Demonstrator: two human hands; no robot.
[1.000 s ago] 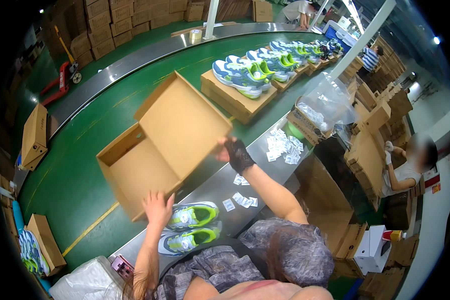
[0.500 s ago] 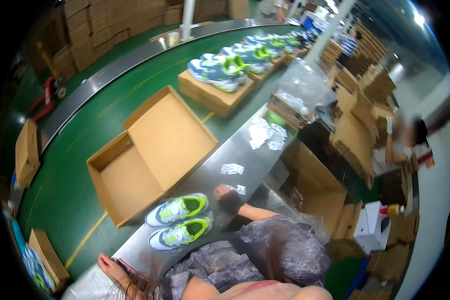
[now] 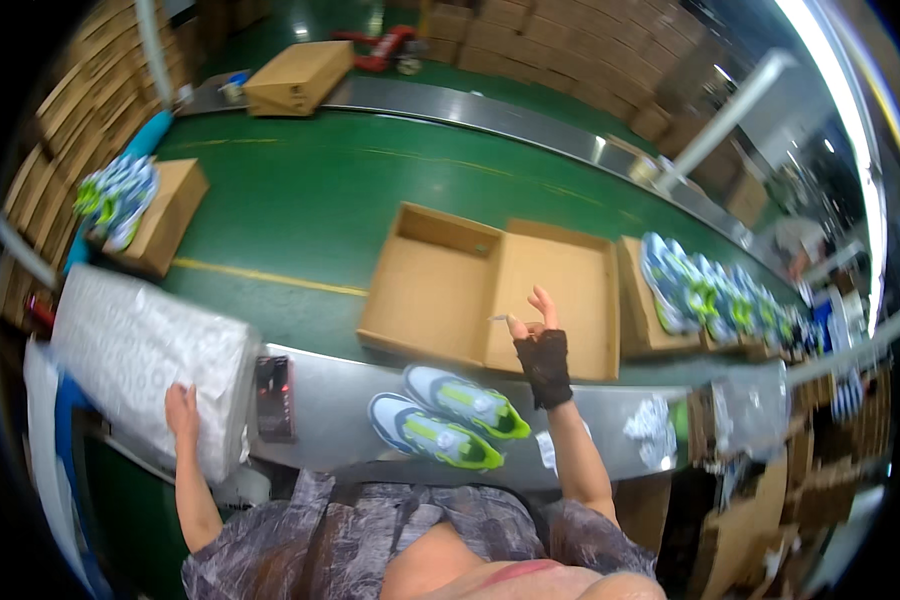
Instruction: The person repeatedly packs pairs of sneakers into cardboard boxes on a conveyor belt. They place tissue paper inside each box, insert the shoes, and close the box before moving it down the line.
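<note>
Centrally, open box (image 3: 435, 295), right hand (image 3: 542, 355) pinching sachet (image 3: 498, 318)

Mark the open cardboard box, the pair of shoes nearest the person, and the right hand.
Open cardboard box (image 3: 436, 285): head view, bare floor of its left half.
Pair of shoes (image 3: 435, 436): head view, upper of one shoe.
Right hand (image 3: 543, 360): head view, middle of the hand.

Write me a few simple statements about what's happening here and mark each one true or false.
1. The cardboard box stands open. True.
2. The nearest pair of shoes lies inside the box. False: the pair is on the metal ledge.
3. The right hand wears a dark glove that leaves the fingers bare. True.
4. The left hand is gloved too. False: it is bare.
5. Those nearest shoes show lime-green parts. True.
</note>
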